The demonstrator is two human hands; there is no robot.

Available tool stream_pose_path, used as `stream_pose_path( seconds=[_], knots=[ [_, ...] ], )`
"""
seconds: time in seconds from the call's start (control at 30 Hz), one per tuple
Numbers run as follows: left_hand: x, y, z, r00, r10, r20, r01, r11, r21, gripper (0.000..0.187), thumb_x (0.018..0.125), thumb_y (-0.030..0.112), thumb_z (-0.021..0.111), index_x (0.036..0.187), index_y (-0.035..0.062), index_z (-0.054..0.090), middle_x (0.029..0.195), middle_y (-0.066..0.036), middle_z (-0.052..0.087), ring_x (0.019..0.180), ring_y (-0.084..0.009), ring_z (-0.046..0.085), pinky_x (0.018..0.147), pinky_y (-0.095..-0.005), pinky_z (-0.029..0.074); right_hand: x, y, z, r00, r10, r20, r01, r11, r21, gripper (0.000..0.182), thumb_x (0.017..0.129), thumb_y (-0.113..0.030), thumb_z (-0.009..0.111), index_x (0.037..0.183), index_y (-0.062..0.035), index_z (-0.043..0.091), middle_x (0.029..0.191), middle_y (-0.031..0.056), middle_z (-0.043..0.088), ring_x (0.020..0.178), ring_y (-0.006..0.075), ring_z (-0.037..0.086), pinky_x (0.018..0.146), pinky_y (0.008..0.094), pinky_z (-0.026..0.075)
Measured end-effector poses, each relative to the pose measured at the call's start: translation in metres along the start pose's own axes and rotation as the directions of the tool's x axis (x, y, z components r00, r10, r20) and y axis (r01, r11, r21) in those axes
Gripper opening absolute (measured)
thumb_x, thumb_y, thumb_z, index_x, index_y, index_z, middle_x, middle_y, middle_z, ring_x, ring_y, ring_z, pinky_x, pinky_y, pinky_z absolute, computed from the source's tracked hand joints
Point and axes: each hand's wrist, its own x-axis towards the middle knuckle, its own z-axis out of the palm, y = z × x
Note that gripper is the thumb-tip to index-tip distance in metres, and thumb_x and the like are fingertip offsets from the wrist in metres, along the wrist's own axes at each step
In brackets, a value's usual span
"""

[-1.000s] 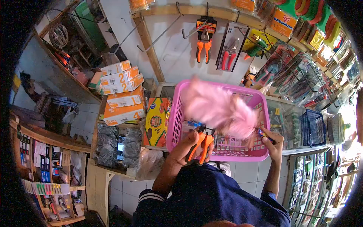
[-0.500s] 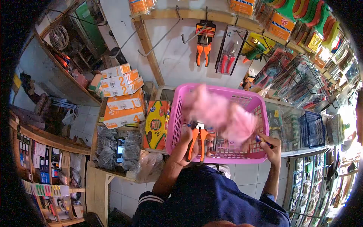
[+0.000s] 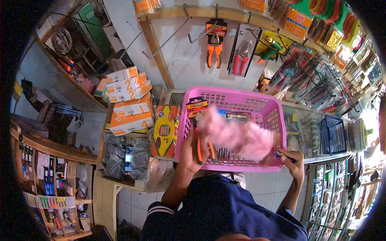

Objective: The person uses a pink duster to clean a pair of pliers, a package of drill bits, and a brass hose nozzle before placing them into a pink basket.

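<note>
A pink plastic basket (image 3: 235, 91) sits on the counter in front of me. My left hand (image 3: 188, 152) is closed on a pair of orange-handled pliers (image 3: 199, 151) above the basket's left side; the fluffy pink duster (image 3: 237, 134) partly hides their jaws. My right hand (image 3: 293, 164), at the basket's right front corner, grips the duster's dark purple-blue handle (image 3: 278, 154). The duster is blurred by motion, its head across the middle of the basket. Inside the basket are an orange-and-black card pack (image 3: 196, 106) and metal pieces (image 3: 237, 117).
Stacked orange-and-white boxes (image 3: 132, 108) and a yellow-red box (image 3: 165, 132) stand left of the basket. Carded pliers (image 3: 214, 50) and red pruning shears (image 3: 242, 60) hang on the wall above. On the right is a dark blue basket (image 3: 333, 136).
The duster head has swung lower, uncovering the card pack and metal pieces in the basket. The pliers have shifted left and turned, their jaws now partly behind the duster.
</note>
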Motion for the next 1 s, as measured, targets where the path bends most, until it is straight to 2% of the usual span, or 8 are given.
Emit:
stream_pose_path(
  seconds=[0.17,0.2,0.37,0.47,0.57,0.7,0.83,1.0],
  knots=[
    [0.004,-0.007,0.049,0.926,-0.066,-0.373,0.134,0.978,0.16,0.056,0.1,0.05,0.039,0.132,0.0047,0.047,0.119,-0.012,0.061,0.104,-0.0204,0.064,0.094,-0.0453,0.052,-0.004,-0.008,0.001,0.978,-0.043,0.204,0.03,0.997,0.066,0.031,0.078,-0.003,0.072,0.109,0.0013,0.07,0.087,0.0125,0.073,0.074,0.0123,0.066,0.068,0.0261,0.05],
    [0.011,0.001,0.036,0.99,-0.126,-0.061,0.124,0.992,-0.023,0.06,0.099,0.052,0.037,0.134,0.0038,0.046,0.127,-0.016,0.056,0.115,-0.0254,0.056,0.1,-0.0473,0.047,-0.005,-0.011,0.002,0.989,-0.008,0.149,0.002,0.999,0.044,0.031,0.079,-0.003,0.072,0.11,0.0013,0.07,0.087,0.0124,0.073,0.074,0.0124,0.066,0.068,0.0261,0.05],
    [0.009,-0.017,0.064,0.831,0.105,-0.546,0.042,0.967,0.25,0.047,0.102,0.043,0.038,0.123,0.004,0.054,0.116,-0.012,0.064,0.1,-0.0204,0.066,0.071,-0.0313,0.058,-0.01,-0.006,-0.001,0.973,-0.102,0.209,0.095,0.994,0.046,0.03,0.081,-0.005,0.071,0.11,0.0015,0.069,0.088,0.0125,0.073,0.074,0.0118,0.065,0.066,0.0261,0.05],
    [-0.001,0.009,-0.03,0.975,-0.152,0.162,0.201,0.914,-0.352,0.055,0.101,0.048,0.036,0.128,0.0019,0.049,0.128,-0.016,0.057,0.12,-0.032,0.054,0.1,-0.0536,0.046,-0.012,-0.005,0.0,0.997,0.027,0.074,-0.024,0.999,-0.034,0.031,0.082,-0.008,0.071,0.111,0.0021,0.069,0.087,0.0114,0.073,0.072,0.0111,0.064,0.065,0.0249,0.05],
    [0.01,-0.014,0.061,0.843,0.102,-0.528,0.065,0.955,0.288,0.046,0.103,0.042,0.035,0.125,0.0052,0.052,0.117,-0.012,0.063,0.1,-0.0208,0.066,0.078,-0.0354,0.059,-0.011,0.0,0.0,0.958,-0.131,0.256,0.104,0.988,0.115,0.031,0.083,-0.01,0.072,0.111,0.0024,0.069,0.086,0.0115,0.073,0.074,0.0116,0.065,0.068,0.0251,0.051],
    [-0.002,0.005,-0.021,0.994,-0.014,-0.106,0.013,1.0,-0.008,0.054,0.102,0.048,0.034,0.128,0.0032,0.05,0.132,-0.017,0.055,0.123,-0.0289,0.053,0.098,-0.0469,0.049,-0.01,-0.001,0.002,0.992,0.004,0.126,-0.014,0.996,0.084,0.031,0.082,-0.011,0.074,0.109,0.0026,0.07,0.088,0.0136,0.073,0.079,0.0133,0.068,0.071,0.0264,0.052],
    [0.004,-0.008,0.041,0.924,0.015,-0.382,0.088,0.964,0.251,0.054,0.102,0.046,0.033,0.13,0.0029,0.05,0.129,-0.014,0.056,0.116,-0.0224,0.058,0.094,-0.0446,0.051,-0.006,0.004,-0.001,0.973,-0.112,0.203,0.096,0.991,0.088,0.029,0.08,-0.008,0.073,0.106,0.0037,0.07,0.086,0.013,0.073,0.074,0.0135,0.068,0.068,0.0261,0.052],
    [0.002,-0.002,0.01,0.971,-0.022,-0.239,0.045,0.995,0.092,0.054,0.101,0.048,0.038,0.13,0.0034,0.048,0.131,-0.014,0.055,0.12,-0.0258,0.055,0.097,-0.0429,0.049,-0.008,0.002,-0.006,0.979,-0.082,0.185,0.066,0.994,0.088,0.03,0.079,-0.005,0.072,0.107,0.0047,0.07,0.079,0.0101,0.071,0.068,0.0114,0.064,0.064,0.0252,0.05]
  ],
)
